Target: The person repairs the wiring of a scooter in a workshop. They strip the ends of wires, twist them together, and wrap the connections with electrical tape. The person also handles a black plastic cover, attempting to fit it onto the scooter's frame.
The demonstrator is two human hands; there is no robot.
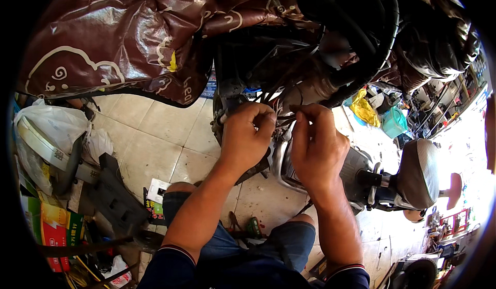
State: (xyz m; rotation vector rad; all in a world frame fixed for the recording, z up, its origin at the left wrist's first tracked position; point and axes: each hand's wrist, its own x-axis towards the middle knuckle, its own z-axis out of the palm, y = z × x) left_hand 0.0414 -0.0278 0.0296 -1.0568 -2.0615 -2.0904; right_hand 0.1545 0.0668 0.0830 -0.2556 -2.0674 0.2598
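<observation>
In the middle of the head view, my left hand (247, 136) and my right hand (318, 141) are raised close together inside the opened front of a two-wheeled vehicle. Both have curled, pinching fingers on thin dark wires (287, 117) that run between them, among other cables and metal parts. Above hangs a glossy brown padded cover (108, 35) with cream drawings, beside black handlebar parts (361, 35). The vehicle's seat (418, 172) is at the right. Just what the fingertips grip is partly hidden.
Bagged parts (49, 128), a black plastic panel (113, 191) and printed boxes (54, 227) crowd the left. A yellow bag (365, 107), a teal bin (394, 121) and piled parts stand at the upper right. My knees rest low over the tiled floor (155, 134).
</observation>
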